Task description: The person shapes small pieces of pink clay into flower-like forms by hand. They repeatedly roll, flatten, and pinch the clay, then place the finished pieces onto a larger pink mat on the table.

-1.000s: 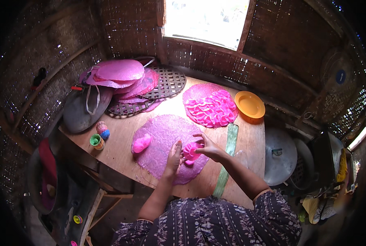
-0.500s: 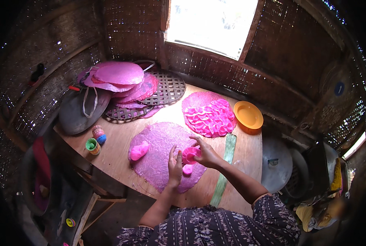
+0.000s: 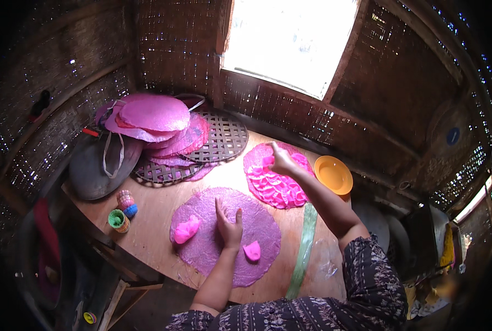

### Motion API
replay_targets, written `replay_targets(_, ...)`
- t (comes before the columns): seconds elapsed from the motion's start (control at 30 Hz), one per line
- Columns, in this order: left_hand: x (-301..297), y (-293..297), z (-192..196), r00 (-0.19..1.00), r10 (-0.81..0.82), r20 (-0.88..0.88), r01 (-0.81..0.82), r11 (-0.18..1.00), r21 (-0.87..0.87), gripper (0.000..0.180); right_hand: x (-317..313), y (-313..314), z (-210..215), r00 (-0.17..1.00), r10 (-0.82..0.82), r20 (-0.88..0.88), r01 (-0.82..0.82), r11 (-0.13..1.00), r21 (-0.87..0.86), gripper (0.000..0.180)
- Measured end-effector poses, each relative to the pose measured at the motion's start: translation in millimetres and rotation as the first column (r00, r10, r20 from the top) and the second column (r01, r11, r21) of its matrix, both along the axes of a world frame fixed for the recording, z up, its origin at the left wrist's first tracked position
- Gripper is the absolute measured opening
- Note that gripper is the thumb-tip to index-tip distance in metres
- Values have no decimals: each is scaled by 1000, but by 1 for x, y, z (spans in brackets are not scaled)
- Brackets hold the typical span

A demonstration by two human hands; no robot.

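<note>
My left hand hovers, fingers spread and holding nothing, over a large round purple-pink fibrous sheet. On that sheet, to the hand's left, lies a crumpled bright pink bundle. A smaller folded pink piece rests near its right side. Farther back, my right hand reaches over a second round sheet covered with rows of ruffled pink cup-shaped pieces. Finger and thumb curve around one pink cup-shaped piece at the upper edge of these rows; the hand partly hides it.
An orange plate stands at the right, near a green strip on the wooden table. Stacked pink sheets lie on woven lattice trays beside a dark round lid. Small colored cups stand at the left.
My right hand has moved away from my left, up to the ruffled rows, carrying the pink cup-shaped piece. My left hand stays over the purple-pink sheet. The view has shifted slightly.
</note>
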State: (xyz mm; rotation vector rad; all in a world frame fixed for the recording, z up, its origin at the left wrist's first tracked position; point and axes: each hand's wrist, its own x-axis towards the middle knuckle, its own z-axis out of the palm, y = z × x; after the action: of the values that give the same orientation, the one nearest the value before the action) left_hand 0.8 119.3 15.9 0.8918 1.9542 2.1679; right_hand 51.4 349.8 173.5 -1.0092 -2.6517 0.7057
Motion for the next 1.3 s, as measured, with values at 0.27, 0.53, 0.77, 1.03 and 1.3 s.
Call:
replay_targets(0.27,-3,3,-4,999,-29,-25,28,999,-38,65,-44,133,-50,929,-354,108,365,924,-110,74)
replay_targets(0.53,-2,4,1,997,-67,-42,63,994,-86,59,-44,153,-104,854,-440,277,472,880,-59,70)
replay_targets(0.77,-1,4,-1,997,-61,-53,57,995,-83,57,-24,111,-28,871,-295,393,172,932,319,55)
replay_targets(1.03,-3,1,3,993,-1,119,3,1000,-13,34,79,-93,-30,927,347,143,-316,927,-202,37)
replay_targets(1.3,-29,-86,66,853,-119,-508,-108,912,-395,60,130,-203,-121,898,394,-193,-412,909,-60,28)
